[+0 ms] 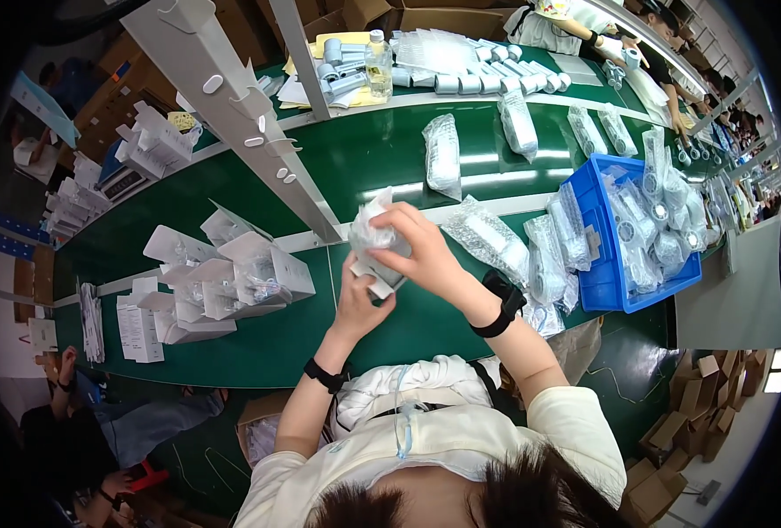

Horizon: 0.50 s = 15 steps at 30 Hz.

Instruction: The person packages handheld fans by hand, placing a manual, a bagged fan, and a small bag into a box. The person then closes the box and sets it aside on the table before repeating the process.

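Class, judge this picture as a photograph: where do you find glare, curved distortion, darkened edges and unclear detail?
Head view: white glare streaks the glossy green conveyor belt; head view: that belt's far edge arcs, fisheye-style, and the corners go black; head view: the crumpled plastic bag at the right hand looks pale, so detail inside is hard to make out.

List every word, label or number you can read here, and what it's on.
No text is clear enough to quote.
Upright white carton, front left: rows of dark print, too small to read.
Held white box: nothing legible.
Blue bin: pale patch on its side, nothing legible.
Clear bottle: any print too small.
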### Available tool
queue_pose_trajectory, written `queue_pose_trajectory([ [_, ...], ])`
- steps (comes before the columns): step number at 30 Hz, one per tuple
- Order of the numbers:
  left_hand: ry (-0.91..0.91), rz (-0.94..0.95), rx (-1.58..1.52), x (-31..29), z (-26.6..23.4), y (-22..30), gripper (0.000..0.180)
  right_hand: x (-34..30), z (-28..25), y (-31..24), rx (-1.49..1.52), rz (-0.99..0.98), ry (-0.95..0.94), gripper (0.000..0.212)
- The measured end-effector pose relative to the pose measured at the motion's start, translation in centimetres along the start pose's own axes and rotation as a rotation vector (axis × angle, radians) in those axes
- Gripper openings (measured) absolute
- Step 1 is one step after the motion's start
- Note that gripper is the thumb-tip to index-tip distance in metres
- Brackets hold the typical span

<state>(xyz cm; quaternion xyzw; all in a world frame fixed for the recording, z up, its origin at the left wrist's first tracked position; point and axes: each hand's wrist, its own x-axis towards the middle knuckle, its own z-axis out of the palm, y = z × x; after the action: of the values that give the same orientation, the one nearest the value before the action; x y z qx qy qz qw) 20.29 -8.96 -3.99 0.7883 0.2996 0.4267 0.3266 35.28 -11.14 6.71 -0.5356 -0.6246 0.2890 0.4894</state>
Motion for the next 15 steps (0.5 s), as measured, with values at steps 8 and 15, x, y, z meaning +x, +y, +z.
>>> queue_pose_trajectory([
  [8,0.026,0.047,0.065,-2.3,-2.2,-2.5,0.063,1.1,-2.2,5.8,-0.220,-0.321,0.264,0.029],
  [15,0.029,-0.015,0.092,-4.1,-2.9,-2.5,0.069,7.3,-3.0,20.7,-1.007,0.479,0.304,0.053],
])
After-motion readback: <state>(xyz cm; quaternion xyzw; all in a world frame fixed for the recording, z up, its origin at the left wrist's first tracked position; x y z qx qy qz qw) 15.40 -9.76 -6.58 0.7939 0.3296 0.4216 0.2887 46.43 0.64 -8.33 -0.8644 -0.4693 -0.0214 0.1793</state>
